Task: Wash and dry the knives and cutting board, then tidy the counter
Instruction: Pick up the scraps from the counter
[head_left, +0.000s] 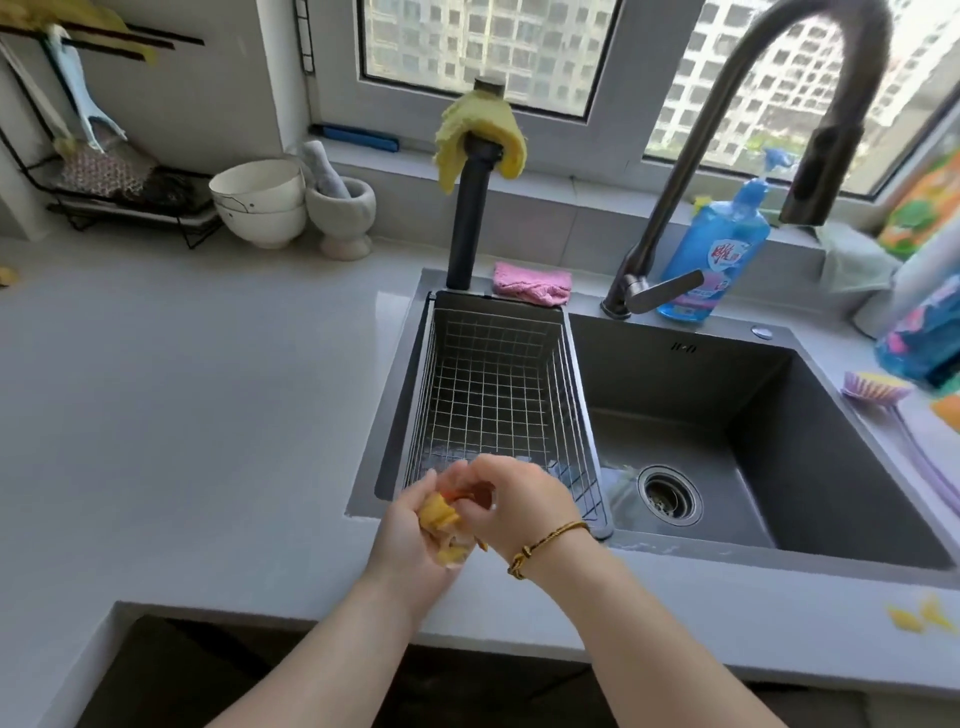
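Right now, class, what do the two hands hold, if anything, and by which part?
The left hand cups a bunch of yellow scraps in its curled palm; the right hand pinches the top of the bunch with its fingers.
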